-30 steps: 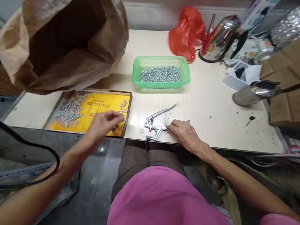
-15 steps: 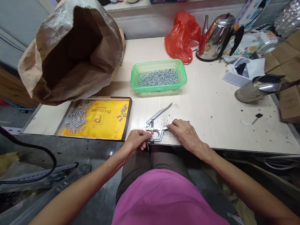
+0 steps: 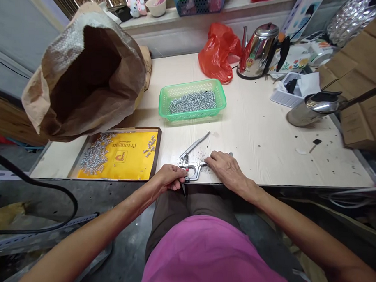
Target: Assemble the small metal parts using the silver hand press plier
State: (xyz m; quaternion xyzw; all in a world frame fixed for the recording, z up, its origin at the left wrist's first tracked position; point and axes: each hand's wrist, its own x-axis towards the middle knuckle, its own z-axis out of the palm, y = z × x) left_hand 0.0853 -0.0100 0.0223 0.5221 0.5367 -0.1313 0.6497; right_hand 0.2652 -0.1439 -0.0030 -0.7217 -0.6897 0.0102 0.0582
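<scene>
Metal snap-fastener pliers (image 3: 194, 167) lie on the table's front edge with their handles spread. My right hand (image 3: 226, 169) is closed on the end of the lower handle. The upper handle slants up, apart from both hands. My left hand (image 3: 172, 176) pinches at the jaw, beside its red part; whatever is between the fingertips is too small to make out. To the left, a tray with a yellow base (image 3: 130, 157) holds many small metal pieces (image 3: 95, 155) and a smaller group at its right. Behind the pliers, a green basket (image 3: 193, 116) holds more small metal pieces.
A large open paper sack (image 3: 128, 93) stands at the left, above the tray. At the back are a red plastic bag (image 3: 217, 55) and a steel kettle (image 3: 255, 53). A steel jug (image 3: 309, 112), a white box (image 3: 283, 97) and cardboard (image 3: 364, 118) stand at the right.
The whole view has shifted slightly, showing more of the back shelf. Both hands keep their places at the pliers, and the handles are still spread.
</scene>
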